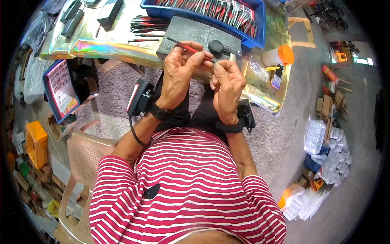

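A thin red-and-black stick [189, 49] slants between my two hands above the near edge of a grey slab [185, 33]. My left hand [177, 73] is closed round its upper part, and the black tip sticks out past the fingers. At its lower end, my right hand [228, 83] pinches it between thumb and fingertips; that end is partly hidden. On the slab, just beyond the right fingers, stands a round black knob-like piece [215, 48]. Loose sticks of similar look lie in a pile [148, 25] left of the slab.
Behind the slab is a blue tray [262, 24] filled with many such sticks. A white jar with an orange lid [286, 55] and a phone [277, 78] rest on the shiny gold-covered table [118, 49]. Black boxes [109, 13] stand far left; a plastic chair [83, 152] is beside me.
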A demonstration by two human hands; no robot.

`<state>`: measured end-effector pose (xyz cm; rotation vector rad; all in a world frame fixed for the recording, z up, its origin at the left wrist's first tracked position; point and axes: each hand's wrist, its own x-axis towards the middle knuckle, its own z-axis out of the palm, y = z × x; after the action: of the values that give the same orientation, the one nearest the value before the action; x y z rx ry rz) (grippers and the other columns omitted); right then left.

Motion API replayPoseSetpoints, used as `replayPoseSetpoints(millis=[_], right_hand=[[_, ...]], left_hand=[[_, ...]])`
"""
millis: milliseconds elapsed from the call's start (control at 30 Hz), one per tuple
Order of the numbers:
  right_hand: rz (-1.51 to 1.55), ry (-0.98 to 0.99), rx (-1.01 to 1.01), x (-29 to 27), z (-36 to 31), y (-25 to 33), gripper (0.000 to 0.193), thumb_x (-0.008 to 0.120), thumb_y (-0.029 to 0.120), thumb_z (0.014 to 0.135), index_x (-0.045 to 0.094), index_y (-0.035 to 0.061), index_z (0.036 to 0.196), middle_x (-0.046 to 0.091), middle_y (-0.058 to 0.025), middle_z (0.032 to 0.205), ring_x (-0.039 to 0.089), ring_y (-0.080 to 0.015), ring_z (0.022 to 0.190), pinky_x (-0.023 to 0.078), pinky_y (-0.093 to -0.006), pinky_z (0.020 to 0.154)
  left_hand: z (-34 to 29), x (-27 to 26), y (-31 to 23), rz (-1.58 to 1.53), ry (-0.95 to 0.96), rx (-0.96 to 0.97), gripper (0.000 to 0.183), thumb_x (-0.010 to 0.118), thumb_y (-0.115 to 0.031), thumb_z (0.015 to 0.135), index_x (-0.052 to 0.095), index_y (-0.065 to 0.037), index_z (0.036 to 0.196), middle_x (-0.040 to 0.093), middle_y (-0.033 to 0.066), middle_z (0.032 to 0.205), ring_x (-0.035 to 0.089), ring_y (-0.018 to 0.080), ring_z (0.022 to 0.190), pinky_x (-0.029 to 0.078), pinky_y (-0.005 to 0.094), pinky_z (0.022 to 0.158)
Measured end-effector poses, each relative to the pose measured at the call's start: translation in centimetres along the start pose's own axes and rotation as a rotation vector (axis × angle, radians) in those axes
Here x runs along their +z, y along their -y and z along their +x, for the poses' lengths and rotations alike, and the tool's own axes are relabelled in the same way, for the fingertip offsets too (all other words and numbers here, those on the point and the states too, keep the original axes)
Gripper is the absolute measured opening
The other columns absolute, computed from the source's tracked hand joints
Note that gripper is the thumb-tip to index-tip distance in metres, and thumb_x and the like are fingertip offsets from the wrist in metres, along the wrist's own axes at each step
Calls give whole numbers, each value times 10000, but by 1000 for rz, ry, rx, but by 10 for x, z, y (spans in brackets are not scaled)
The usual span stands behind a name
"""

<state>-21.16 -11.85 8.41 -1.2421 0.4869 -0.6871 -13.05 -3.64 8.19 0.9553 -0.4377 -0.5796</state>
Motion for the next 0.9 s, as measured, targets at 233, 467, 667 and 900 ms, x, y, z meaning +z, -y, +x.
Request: replayPoseSetpoints(millis=[233,467,667,900], right_hand=[[31,-59,57,1,4,-9,75,523,72,804,480,10,802,481,-2,610,391,-25,458,308,-151,379],[151,-31,123,-6,12,-14,99,524,87,803,486,0,829,476,-4,646,405,-34,488,323,-153,400],[286,-4,205,-11,18,-12,178,485,64,799,488,-33,949,488,-23,693,413,-41,527,337,-160,415],[255,84,233,-20,27,-12,285,481,61,784,453,-71,1035,496,-46,711,415,-47,539,351,-163,422]], left_hand=[[5,1,3,45,-2,-132,188,515,-133,827,493,2,956,574,85,839,572,120,702,483,235,660],[19,1,8,135,13,-82,122,548,-86,783,563,31,813,574,48,682,546,83,598,450,195,541],[34,7,16,339,30,47,67,548,-52,762,567,-2,803,571,28,646,518,69,563,414,197,508],[54,11,26,478,49,142,30,542,-33,755,533,-20,780,550,20,608,505,70,551,411,211,505]])
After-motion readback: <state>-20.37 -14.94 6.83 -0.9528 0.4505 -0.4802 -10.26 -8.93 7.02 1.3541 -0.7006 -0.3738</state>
